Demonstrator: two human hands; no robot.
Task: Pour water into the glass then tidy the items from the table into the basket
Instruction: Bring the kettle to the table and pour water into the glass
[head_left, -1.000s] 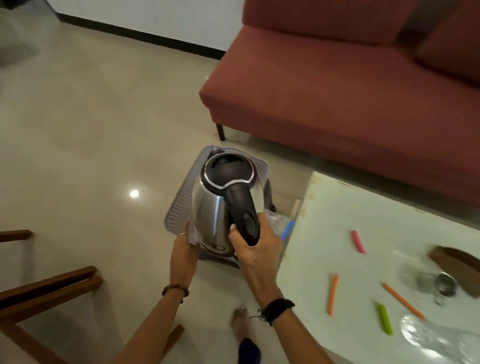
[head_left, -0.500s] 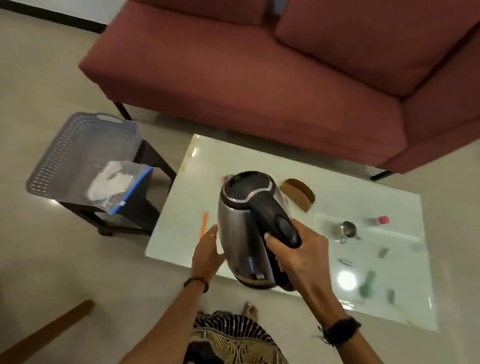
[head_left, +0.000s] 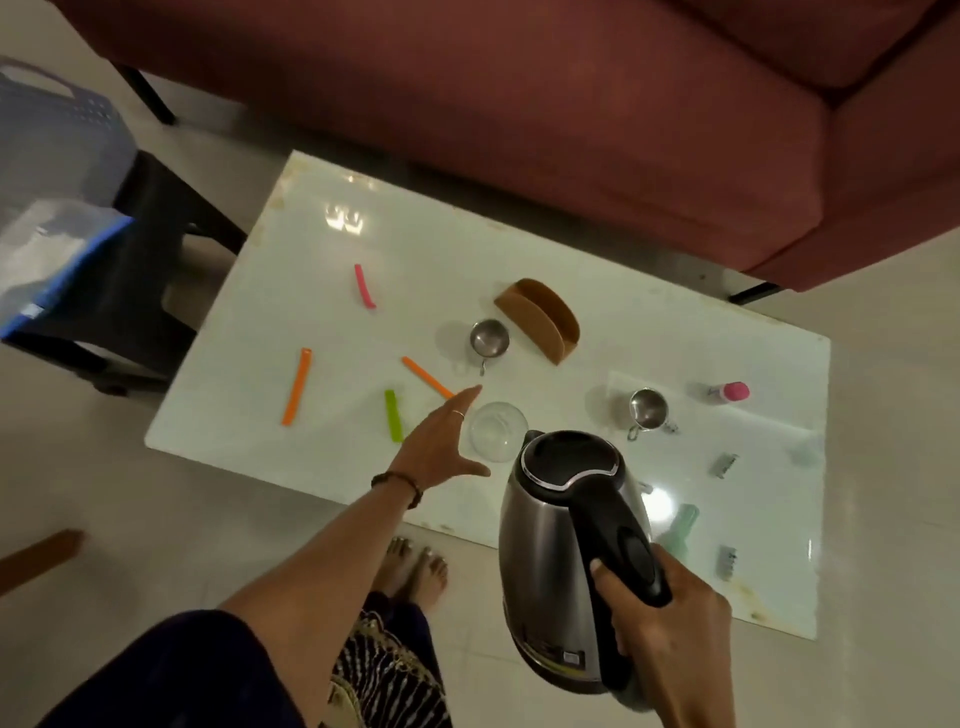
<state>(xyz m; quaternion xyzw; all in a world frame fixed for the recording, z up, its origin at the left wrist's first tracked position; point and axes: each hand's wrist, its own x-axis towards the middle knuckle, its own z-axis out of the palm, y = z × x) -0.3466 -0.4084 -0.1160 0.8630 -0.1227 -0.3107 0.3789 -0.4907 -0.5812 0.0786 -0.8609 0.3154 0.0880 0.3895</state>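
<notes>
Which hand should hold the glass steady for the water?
Probably the left hand: it is open, reaching right beside the glass. The right hand is busy gripping the kettle handle.

The basket (head_left: 57, 140) runs off the left edge, so only part of it shows, and the pale bag (head_left: 47, 260) beside it is cut off too. The kettle (head_left: 561, 561) covers part of the counter (head_left: 311, 208) front edge and hides the right hand (head_left: 670, 629) fingers wrapped behind its handle. Small grey pieces (head_left: 723, 464) near the counter's right end are too blurred to name.
</notes>
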